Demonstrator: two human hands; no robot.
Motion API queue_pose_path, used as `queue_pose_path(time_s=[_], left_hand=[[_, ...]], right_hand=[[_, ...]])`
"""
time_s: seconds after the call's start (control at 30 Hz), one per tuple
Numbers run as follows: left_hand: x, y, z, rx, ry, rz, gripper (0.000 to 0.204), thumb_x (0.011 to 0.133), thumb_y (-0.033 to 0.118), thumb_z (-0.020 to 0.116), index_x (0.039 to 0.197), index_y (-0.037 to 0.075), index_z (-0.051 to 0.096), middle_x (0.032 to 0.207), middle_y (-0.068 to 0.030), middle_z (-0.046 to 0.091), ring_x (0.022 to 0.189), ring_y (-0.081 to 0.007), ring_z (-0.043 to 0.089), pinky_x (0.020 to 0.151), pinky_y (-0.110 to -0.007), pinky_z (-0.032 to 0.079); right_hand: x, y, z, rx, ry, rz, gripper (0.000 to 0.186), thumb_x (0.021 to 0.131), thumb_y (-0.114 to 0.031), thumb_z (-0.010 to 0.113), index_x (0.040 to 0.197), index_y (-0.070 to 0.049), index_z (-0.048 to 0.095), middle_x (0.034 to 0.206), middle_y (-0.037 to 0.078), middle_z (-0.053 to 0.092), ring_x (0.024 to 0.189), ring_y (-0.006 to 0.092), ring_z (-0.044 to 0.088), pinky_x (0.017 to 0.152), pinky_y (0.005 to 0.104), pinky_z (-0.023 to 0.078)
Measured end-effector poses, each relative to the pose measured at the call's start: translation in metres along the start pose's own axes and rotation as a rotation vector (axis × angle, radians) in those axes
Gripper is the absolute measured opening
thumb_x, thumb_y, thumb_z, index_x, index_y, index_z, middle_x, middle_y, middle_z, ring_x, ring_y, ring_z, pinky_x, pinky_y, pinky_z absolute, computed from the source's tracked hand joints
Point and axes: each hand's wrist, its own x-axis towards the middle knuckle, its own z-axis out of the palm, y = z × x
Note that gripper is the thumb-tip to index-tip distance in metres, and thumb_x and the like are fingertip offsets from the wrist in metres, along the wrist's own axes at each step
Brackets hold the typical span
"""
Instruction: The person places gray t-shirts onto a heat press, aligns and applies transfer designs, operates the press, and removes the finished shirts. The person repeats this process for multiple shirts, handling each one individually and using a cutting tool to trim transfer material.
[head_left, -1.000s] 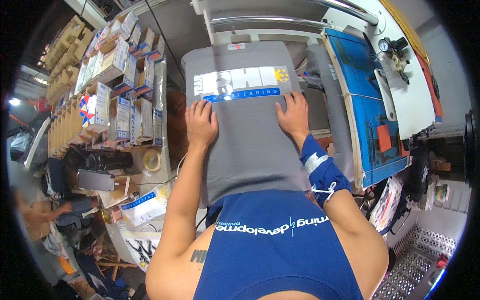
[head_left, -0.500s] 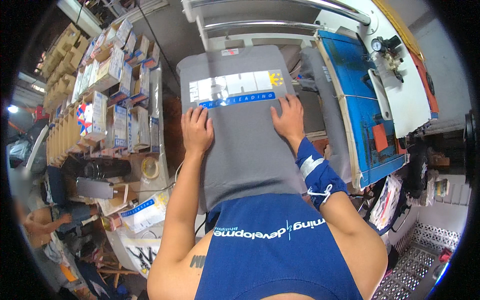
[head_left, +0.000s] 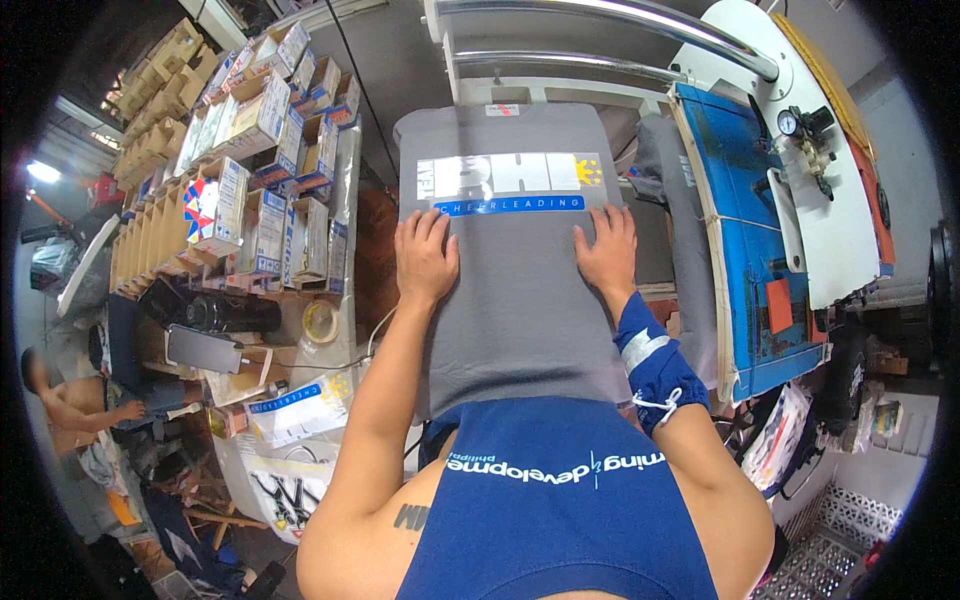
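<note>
A grey T-shirt (head_left: 520, 330) is spread over a flat platen, with a printed graphic (head_left: 510, 173) in white, yellow and blue near its far end. My left hand (head_left: 428, 258) lies on the shirt at the graphic's lower left, fingers apart and holding nothing. My right hand (head_left: 610, 250) rests likewise at the lower right, fingertips just below the blue band, fingers spread. A blue sleeve with a white band covers my right forearm.
Cardboard boxes (head_left: 215, 200) crowd the left bench, with a tape roll (head_left: 320, 322) and phone (head_left: 203, 350). A blue board (head_left: 738, 310) and a press with chrome tubes and a pressure gauge (head_left: 788, 124) stand right and beyond. A person (head_left: 90, 398) is at lower left.
The camera view has shifted slightly, so the shirt and both hands sit a little further right and lower. Both hands stay resting beside the graphic's lower corners.
</note>
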Motion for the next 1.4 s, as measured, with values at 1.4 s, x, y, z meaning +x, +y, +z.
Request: queue_pose_path(time_s=[1.4], left_hand=[[0.0, 0.005, -0.001, -0.017, 0.01, -0.015, 0.042, 0.087, 0.021, 0.067, 0.125, 0.004, 0.065, 0.133, -0.0125, 0.06, 0.13, -0.0364, 0.049, 0.113, -0.055, 0.033]], right_hand=[[-0.001, 0.002, -0.003, 0.013, -0.011, 0.006, 0.047, 0.09, -0.038, 0.065, 0.128, -0.01, 0.063, 0.141, 0.015, 0.051, 0.138, 0.0437, 0.036, 0.109, 0.0579, 0.036]])
